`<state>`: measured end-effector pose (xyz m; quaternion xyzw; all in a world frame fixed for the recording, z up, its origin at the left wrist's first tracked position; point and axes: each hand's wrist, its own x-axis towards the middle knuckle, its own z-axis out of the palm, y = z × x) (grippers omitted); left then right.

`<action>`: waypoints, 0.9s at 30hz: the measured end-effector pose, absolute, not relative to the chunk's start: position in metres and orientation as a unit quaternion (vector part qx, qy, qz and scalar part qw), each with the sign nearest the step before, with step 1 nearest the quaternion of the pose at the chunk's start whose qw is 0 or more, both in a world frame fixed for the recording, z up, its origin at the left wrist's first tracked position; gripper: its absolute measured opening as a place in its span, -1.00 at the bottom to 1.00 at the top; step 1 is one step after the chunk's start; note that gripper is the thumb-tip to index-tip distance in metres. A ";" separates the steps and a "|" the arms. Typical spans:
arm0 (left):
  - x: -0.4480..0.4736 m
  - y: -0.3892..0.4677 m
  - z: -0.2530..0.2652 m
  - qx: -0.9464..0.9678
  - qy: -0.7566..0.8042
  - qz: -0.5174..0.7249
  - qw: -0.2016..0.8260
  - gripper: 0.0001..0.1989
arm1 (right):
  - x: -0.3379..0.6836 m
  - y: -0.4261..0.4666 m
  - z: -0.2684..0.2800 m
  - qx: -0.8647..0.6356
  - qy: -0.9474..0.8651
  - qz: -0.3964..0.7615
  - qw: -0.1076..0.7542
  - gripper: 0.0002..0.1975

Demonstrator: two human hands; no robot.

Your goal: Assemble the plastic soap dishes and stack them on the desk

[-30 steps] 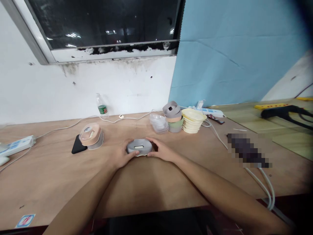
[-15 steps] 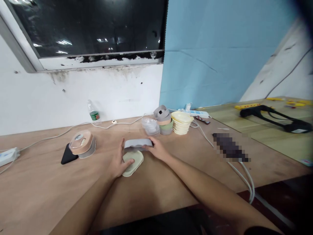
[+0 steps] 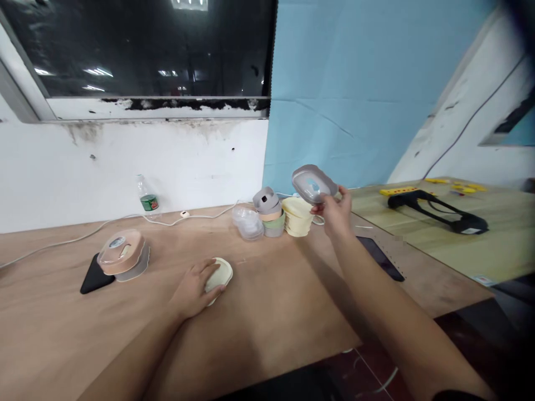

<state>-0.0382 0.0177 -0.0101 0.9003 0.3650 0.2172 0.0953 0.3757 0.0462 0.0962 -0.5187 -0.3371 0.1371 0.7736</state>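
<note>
My right hand (image 3: 336, 214) is raised over the back of the table, gripping the near right edge of a grey rounded plastic lid (image 3: 307, 181). Its tilted middle looks see-through, with a pale blue patch. Below and slightly left of it rises a stack of cream-yellow plastic trays (image 3: 297, 220). On the tabletop, my left hand (image 3: 195, 287) curls its thumb and fingers round the edges of a flat cream plastic piece (image 3: 221, 273). Part of that piece is hidden beneath the fingers.
Clear plastic lids (image 3: 247, 224) and piled grey, peach and green rings (image 3: 267, 206) stand near the wall. A peach lidded box (image 3: 125, 250) overlaps a black phone (image 3: 96, 275) at left. A bottle (image 3: 148, 197), a white cable (image 3: 209, 216) and a dark tablet (image 3: 378, 257) are also there.
My right hand has carried the grey lid up and right, away from my left hand. My left hand stays on the cream piece. The view has turned slightly right.
</note>
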 end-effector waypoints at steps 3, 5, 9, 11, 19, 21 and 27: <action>-0.039 0.017 -0.010 0.899 0.365 0.219 0.099 -0.51 | 0.357 0.065 0.120 -0.521 -0.409 0.123 0.739 -0.29; -0.039 0.017 -0.010 0.901 0.361 0.219 0.104 -0.52 | 0.340 0.081 0.134 -0.540 -0.464 0.103 0.695 -0.28; -0.040 0.018 -0.011 0.899 0.359 0.225 0.109 -0.50 | 0.306 0.109 0.147 -0.614 -0.557 0.011 0.559 -0.32; -0.042 0.017 -0.010 0.898 0.360 0.225 0.113 -0.50 | 0.293 0.115 0.145 -0.650 -0.575 -0.053 0.494 -0.35; -0.056 0.018 0.003 0.898 0.344 0.230 0.152 -0.41 | 0.278 0.107 0.116 -0.728 -0.542 -0.110 0.405 -0.27; -0.060 0.021 0.002 0.901 0.344 0.217 0.152 -0.32 | 0.275 0.104 0.112 -0.726 -0.541 -0.109 0.411 -0.31; -0.067 0.026 -0.009 0.911 0.334 0.184 0.158 -0.04 | 0.236 0.071 0.084 -0.594 -0.631 -0.046 0.498 -0.55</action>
